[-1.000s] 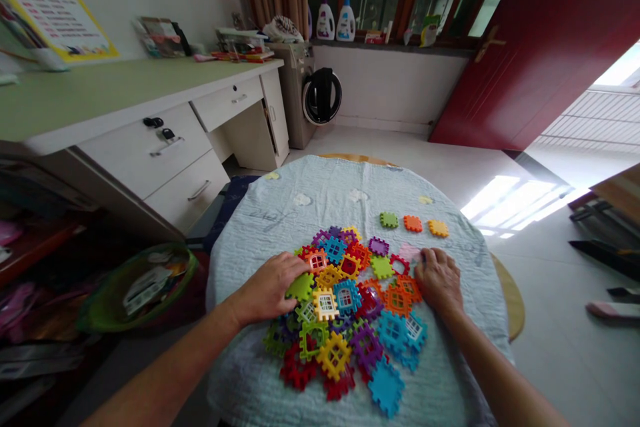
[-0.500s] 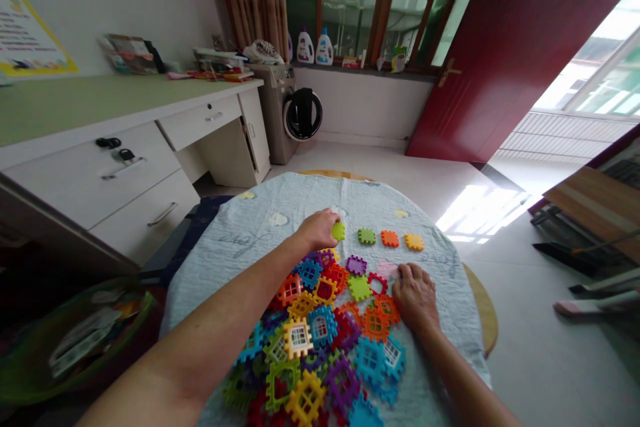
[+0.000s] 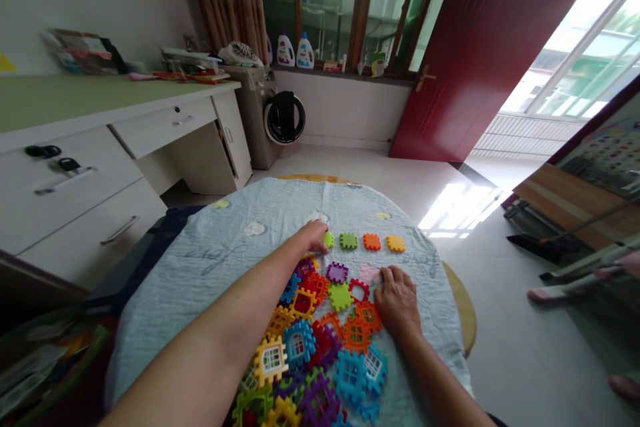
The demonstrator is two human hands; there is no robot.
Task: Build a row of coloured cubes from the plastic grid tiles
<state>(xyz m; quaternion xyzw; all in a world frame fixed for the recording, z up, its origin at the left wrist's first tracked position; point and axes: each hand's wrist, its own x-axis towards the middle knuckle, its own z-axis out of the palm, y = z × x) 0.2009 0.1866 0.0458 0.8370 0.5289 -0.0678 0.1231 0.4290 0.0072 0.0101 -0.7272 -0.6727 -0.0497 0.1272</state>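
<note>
A heap of colourful plastic interlocking tiles (image 3: 320, 340) lies on a round table under a pale blue cloth (image 3: 235, 247). My left hand (image 3: 311, 238) reaches over the heap, fingers closed on a lime green tile (image 3: 329, 239), which it holds down at the left end of a row with a green tile (image 3: 349, 241), an orange tile (image 3: 371, 241) and a yellow-orange tile (image 3: 395, 243). My right hand (image 3: 396, 299) lies flat on the heap's right edge, fingers spread, beside a pink tile (image 3: 369, 273).
A white desk with drawers (image 3: 115, 147) stands to the left. A small washing machine (image 3: 273, 117) sits by the far wall under the window. A red door (image 3: 480, 47) is open at the right. The floor right of the table holds dark objects (image 3: 545, 247).
My left hand picked the lime green tile from the heap, carried it forward and set it down to the left of the tile row. My right hand stayed on the heap.
</note>
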